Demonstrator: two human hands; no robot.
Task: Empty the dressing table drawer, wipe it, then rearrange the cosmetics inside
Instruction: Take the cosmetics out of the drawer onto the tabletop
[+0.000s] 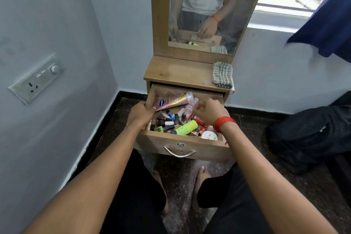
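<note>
**In the open drawer: both hands at the far end, nothing lifted yet**

Inside the drawer, pulled out below the tabletop, we find the cosmetics all heaped together, so emptying looks barely begun. Our left hand is at the drawer's left wall, its fingers curled in toward the wide end of the pink tube; we cannot tell whether they pinch it or only touch. That tube lies with its long axis slanting from the left wall up toward the drawer's back right, cap end far from the left hand. Our right hand is loosely curled over the small clear bottles near the drawer's back right; what it grips, if anything, is hidden. The left hand is the nearer to the tube, so we judge a lift along its length from that end comes easiest.

We count one pink tube, one green bottle near the drawer's front, one white jar at its front right corner, and a cluster of small nail-polish bottles too crowded to count. One folded cloth waits above the drawer, on the tabletop's right.
</note>
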